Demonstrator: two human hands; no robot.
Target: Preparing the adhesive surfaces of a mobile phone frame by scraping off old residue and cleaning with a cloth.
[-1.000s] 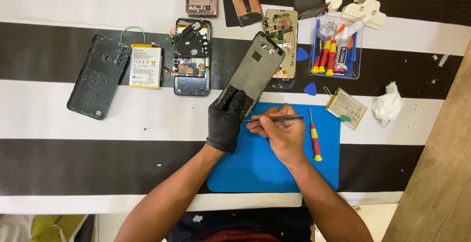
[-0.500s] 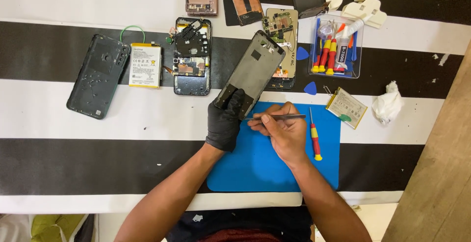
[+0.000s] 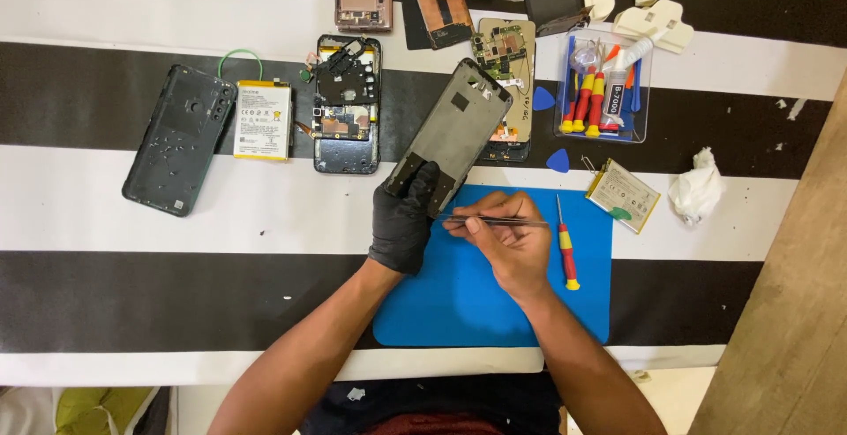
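Two batteries — two blue picks

Dark phone frame tilted above blue mat, thin metal tweezers level

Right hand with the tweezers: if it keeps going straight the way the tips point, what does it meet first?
The right hand points the tweezers leftward; first in line is the gloved left hand at the phone frame, probably almost touching; depth unclear.

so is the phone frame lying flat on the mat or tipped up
Tipped up: the left hand props the phone frame at its lower end, above the blue mat.
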